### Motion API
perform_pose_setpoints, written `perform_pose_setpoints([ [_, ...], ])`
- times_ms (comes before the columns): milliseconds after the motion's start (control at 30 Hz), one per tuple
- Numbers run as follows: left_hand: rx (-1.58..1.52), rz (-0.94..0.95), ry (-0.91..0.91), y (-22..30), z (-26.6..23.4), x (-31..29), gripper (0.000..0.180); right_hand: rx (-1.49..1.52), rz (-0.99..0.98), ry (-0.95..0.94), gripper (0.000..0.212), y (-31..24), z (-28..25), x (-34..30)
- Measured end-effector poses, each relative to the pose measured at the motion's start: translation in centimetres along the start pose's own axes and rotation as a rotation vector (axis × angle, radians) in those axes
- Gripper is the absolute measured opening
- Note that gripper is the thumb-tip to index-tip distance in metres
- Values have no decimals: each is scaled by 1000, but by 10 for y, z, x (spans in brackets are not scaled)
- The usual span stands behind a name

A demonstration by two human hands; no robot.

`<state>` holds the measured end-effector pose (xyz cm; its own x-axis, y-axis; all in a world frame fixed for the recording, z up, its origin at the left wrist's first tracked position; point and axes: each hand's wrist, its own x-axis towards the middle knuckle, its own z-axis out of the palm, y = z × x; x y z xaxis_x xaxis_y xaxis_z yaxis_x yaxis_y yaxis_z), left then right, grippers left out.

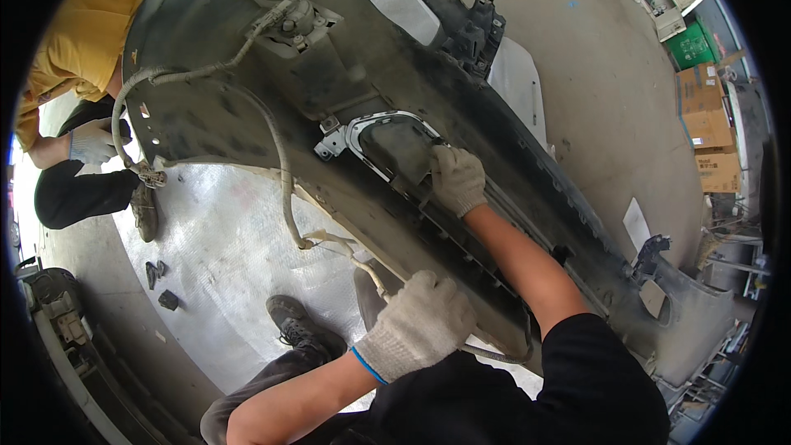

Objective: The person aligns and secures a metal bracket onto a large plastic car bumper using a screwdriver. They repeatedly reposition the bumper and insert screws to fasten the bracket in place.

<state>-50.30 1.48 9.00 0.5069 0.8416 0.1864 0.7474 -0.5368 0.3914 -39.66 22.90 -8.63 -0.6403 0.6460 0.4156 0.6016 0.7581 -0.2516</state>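
Note:
A large dark car bumper (pixel 210 128) lies slantwise before me, its dusty inner side showing. A grey wiring harness (pixel 284 185) loops along its left side and runs down to my left hand (pixel 418 321). That hand, in a knitted glove with a blue cuff edge, is closed around the harness by the bumper's near edge; its fingertips are hidden. My right hand (pixel 457 180), also gloved, has its fingers curled on the right end of a curved silver-grey frame (pixel 387 119). This frame sits around an oval recess in the bumper.
Another person in a yellow top (pixel 86 29) crouches at the left, a gloved hand (pixel 92 144) near the harness. A silvery mat (pixel 222 272) lies below the bumper, with small black pieces (pixel 167 300). Another bumper (pixel 74 346) stands lower left. Cardboard boxes (pixel 704 107) line the right.

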Motion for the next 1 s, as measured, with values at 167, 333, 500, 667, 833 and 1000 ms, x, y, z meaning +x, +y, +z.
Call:
perform_pose_setpoints([
  [167,-134,-70,-58,-4,-12,9,10,-27,10,-34,12,-5,-4,10],
  [333,-249,-122,-248,-17,-40,31,20,-29,47,-132,12,-4,-12,9],
  [500,-66,-179,-266,-82,-68,47,30,2,117,-211,11,-8,-21,12],
  [667,-92,-305,-251,-120,-88,41,27,152,293,-294,14,-2,-37,34],
  [833,-110,-231,-142,-117,-96,23,30,177,258,-470,21,44,11,109],
  [1000,-25,-338,139,-112,-81,1,31,174,63,-739,25,55,84,154],
])
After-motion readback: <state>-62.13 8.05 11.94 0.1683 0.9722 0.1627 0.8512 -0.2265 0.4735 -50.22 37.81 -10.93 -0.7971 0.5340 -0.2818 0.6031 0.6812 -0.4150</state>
